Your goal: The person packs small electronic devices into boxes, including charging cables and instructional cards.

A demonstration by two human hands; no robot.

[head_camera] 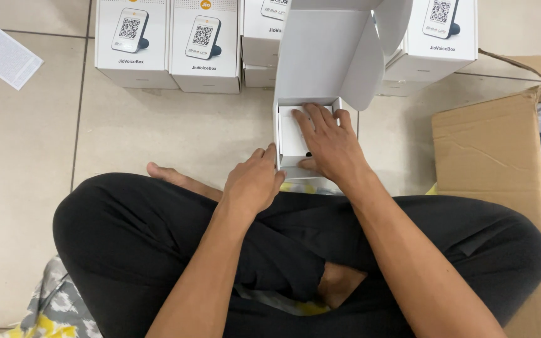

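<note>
A small white cardboard box (278,128) stands open on the tiled floor in front of my crossed legs, its lid (320,53) flipped up and back. My right hand (327,141) lies flat inside the box, fingers spread, pressing on a white insert (290,134) there. My left hand (253,181) grips the box's near left corner from outside, thumb against its side wall. What lies under the right palm is hidden.
Several closed white product boxes (205,47) stand in a row at the back. A large brown carton (493,156) with wrapped items fills the right side. A folded paper leaflet (7,56) lies at top left. A patterned cloth (57,307) is under me.
</note>
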